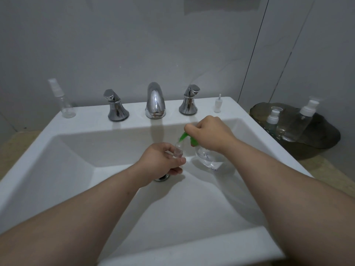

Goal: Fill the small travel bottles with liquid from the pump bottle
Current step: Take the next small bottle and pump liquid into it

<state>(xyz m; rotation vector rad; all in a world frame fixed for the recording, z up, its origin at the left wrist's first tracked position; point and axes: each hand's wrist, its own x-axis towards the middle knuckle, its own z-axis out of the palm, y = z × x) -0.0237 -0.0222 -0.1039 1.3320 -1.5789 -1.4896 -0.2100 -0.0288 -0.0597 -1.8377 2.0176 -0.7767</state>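
Observation:
Over the basin of the white sink (pixel 63 121), my left hand (pixel 161 160) pinches a small clear travel bottle (pixel 178 150), tilted with its mouth up toward a green spout. My right hand (pixel 209 131) is curled over the green pump head (pixel 185 138) of a clear pump bottle (pixel 208 158), which stands in the basin holding clear liquid. The green spout points down at the small bottle's mouth. A small white pump cap (pixel 218 104) stands on the sink deck to the right of the taps.
A chrome faucet (pixel 155 101) with two handles (pixel 115 106) (pixel 189 100) stands at the back. A clear spray bottle (pixel 63 100) is on the deck's left corner. A dark tray (pixel 322 143) at the right holds several clear travel bottles (pixel 299 121). The drain (pixel 163 177) lies below my left hand.

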